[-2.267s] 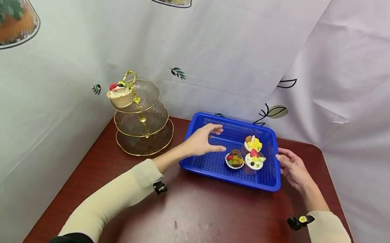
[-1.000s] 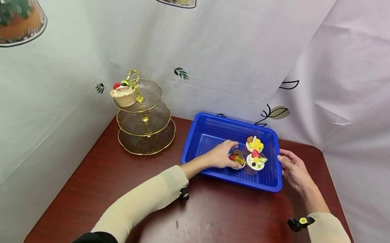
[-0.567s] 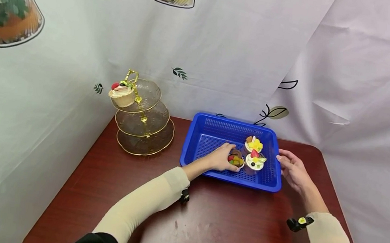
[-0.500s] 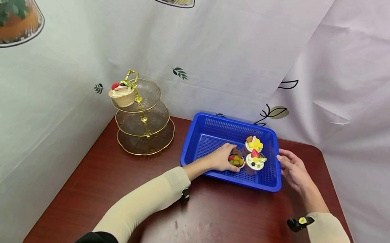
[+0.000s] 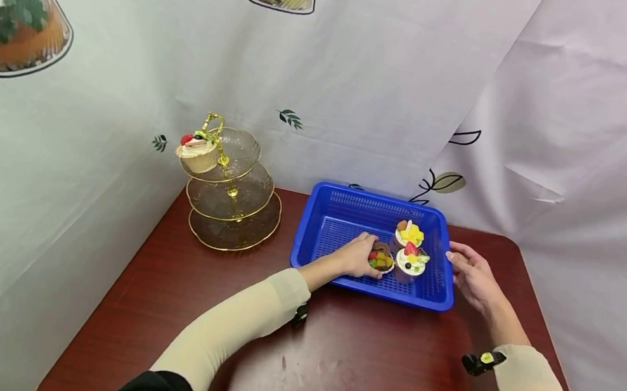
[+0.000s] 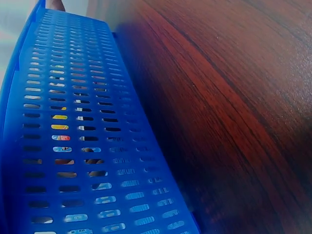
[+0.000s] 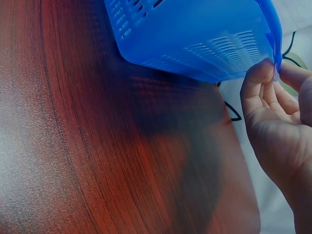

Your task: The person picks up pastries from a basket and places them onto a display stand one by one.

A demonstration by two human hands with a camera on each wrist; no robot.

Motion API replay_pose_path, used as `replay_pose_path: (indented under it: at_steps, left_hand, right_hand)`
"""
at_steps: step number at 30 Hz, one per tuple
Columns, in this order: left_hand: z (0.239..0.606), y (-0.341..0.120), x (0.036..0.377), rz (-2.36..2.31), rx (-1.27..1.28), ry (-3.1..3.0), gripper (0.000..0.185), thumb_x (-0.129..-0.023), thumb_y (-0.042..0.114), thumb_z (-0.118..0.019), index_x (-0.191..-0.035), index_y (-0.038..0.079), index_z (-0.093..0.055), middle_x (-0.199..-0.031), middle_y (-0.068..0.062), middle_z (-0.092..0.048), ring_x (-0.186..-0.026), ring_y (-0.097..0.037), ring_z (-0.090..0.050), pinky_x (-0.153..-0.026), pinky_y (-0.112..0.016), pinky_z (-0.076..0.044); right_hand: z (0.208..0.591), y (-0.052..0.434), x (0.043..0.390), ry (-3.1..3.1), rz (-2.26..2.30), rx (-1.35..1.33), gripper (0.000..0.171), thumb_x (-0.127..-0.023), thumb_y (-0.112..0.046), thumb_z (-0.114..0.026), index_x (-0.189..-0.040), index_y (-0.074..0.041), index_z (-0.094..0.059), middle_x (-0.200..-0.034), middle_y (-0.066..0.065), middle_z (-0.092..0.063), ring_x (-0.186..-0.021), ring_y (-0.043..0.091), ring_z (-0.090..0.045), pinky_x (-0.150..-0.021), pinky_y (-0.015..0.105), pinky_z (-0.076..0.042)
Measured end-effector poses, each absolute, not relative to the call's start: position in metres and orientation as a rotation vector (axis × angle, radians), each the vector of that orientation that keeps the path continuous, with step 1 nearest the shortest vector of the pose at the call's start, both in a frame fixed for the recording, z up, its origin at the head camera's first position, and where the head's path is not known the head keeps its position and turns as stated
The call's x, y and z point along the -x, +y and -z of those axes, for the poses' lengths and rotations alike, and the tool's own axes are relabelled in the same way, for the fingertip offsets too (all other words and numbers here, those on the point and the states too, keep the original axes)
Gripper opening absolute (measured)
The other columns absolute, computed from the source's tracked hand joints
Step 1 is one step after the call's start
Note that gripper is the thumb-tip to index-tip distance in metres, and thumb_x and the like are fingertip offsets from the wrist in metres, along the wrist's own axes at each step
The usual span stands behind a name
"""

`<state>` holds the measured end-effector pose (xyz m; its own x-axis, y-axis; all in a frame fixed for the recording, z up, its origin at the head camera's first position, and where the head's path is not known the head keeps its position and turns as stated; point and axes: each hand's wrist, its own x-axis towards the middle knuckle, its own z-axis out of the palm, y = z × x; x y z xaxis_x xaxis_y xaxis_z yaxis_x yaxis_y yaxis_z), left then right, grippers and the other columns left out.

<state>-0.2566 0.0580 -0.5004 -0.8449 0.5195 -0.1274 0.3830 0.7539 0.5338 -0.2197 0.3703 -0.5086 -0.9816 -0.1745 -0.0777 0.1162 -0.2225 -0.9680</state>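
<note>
Blue plastic walls of the basket (image 5: 309, 233) stood close around the work: the left hand (image 5: 357, 260) was inside it, fingers curled round the chocolate cupcake (image 5: 380, 259), which sat on the basket floor touching the strawberry cupcake (image 5: 411, 260), with the yellow-topped cupcake (image 5: 409, 233) just behind. To do this grip well, I judged, the hand should hold the paper cup low and lift straight up, because any sideways pull could knock the neighbour. The right hand (image 5: 470, 277) was outside, fingertips pinching the right rim of the basket (image 7: 276, 53) to steady it. Left of the cupcakes the basket floor was bare, so that side gave room. On the counter (image 5: 330, 363) the tiered stand (image 5: 229, 199) stood well apart at the left, one cream cupcake (image 5: 197, 153) on its top plate.
</note>
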Motion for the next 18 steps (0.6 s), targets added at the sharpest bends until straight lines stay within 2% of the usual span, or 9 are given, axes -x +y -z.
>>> replay_pose_path:
  at_steps: [18]
  left_hand:
    - [0.5017, 0.0588, 0.2568, -0.663, -0.683, 2.727, 0.076, -0.089, 0.043, -0.087, -0.146, 0.008, -0.053, -0.132, -0.007, -0.059, -0.118, -0.02, -0.06, -0.105, -0.034, -0.05]
  right_hand:
    - [0.5095, 0.3694, 0.2194, 1.84, 2.324, 0.058, 0.029, -0.11, -0.008, -0.057, -0.138, -0.003, -0.051, -0.111, 0.002, -0.077, -0.091, 0.016, -0.076, -0.075, 0.031, -0.063]
